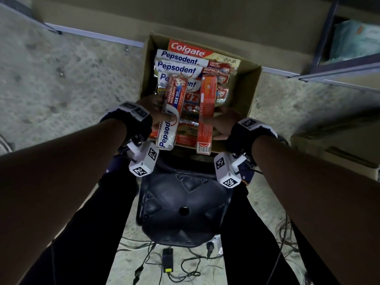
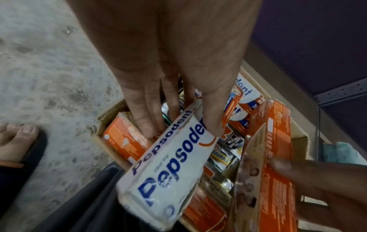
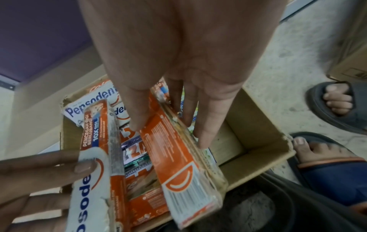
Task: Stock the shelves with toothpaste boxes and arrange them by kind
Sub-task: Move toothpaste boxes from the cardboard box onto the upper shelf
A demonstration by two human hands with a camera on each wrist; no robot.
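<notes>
Left hand fingers clamp a white Pepsodent toothpaste box; right hand fingers clamp an orange-backed toothpaste box, both above the open cardboard carton.

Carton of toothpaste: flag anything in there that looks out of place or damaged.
Silvery foil packets, one reading "Smokers", lie among the toothpaste boxes in the carton; they are a different kind. The Pepsodent box in the left hand looks scuffed and worn along its edges.
</notes>
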